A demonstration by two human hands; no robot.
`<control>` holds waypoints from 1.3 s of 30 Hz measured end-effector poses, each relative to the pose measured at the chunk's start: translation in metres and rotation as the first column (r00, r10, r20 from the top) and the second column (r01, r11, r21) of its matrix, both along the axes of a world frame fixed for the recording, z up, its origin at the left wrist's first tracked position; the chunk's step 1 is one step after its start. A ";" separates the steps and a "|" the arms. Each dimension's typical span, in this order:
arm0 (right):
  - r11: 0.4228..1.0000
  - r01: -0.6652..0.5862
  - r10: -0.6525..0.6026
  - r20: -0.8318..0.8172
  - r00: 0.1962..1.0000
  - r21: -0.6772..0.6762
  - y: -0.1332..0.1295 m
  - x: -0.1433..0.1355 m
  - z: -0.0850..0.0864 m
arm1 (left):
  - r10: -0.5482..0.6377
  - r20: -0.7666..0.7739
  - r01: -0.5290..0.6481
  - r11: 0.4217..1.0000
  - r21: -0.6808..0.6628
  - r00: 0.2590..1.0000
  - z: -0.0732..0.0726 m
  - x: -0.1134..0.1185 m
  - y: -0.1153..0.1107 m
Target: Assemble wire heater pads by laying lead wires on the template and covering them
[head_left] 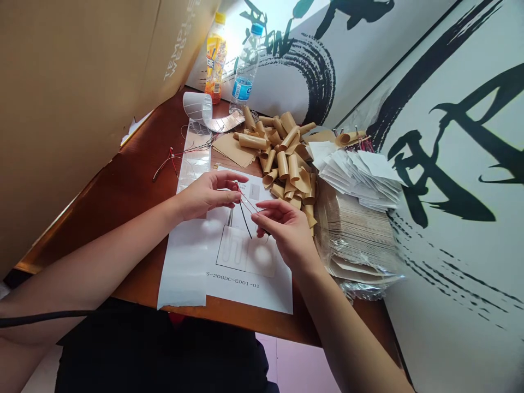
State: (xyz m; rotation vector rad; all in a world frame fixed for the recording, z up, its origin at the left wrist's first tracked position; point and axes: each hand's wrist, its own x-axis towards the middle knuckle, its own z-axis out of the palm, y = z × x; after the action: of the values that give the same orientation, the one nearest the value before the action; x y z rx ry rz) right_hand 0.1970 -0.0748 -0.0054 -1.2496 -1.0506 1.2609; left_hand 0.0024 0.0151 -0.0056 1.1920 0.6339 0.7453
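Observation:
Above a printed sheet [254, 297], my left hand [208, 194] pinches one end of a thin wire lead [248, 203] with red strands and a black piece hanging down. My right hand [284, 221] has its thumb and forefinger closed on the other end, so the red strands stretch between both hands. The sheet carries a line drawing and the code S-206DC-E001-01. Beside it, under my left hand, runs a pale strip [184, 267] with a shiny upper part. More thin red and black wires [172, 155] lie across the strip and table, up and left.
Rolled brown paper pieces [282, 164] are heaped behind my right hand. To the right are white paper slips [360, 174] and a plastic-wrapped stack of brown sheets [364, 232]. An orange drink bottle [215, 60] and a clear bottle [244, 71] stand at the back. Cardboard [82, 109] walls the left.

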 end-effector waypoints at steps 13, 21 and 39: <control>0.987 0.125 -0.130 0.040 0.991 0.106 -0.001 0.000 0.003 | 0.106 -0.132 -0.094 0.991 0.093 0.986 0.002 0.000 0.001; 0.938 0.094 -0.235 0.413 0.880 0.333 -0.011 -0.009 0.001 | 0.066 -0.010 -0.067 0.981 -0.183 0.998 0.004 0.002 -0.001; 0.988 0.009 -0.040 -0.200 0.979 -0.151 -0.001 -0.004 0.011 | 0.008 0.114 0.010 0.988 -0.152 0.993 0.005 -0.003 -0.001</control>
State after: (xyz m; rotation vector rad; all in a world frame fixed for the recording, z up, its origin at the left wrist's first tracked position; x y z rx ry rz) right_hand 0.1928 -0.0755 0.0053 -1.2124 -0.8036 1.4367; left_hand -0.0003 0.0139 -0.0007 1.0018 0.5841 0.7456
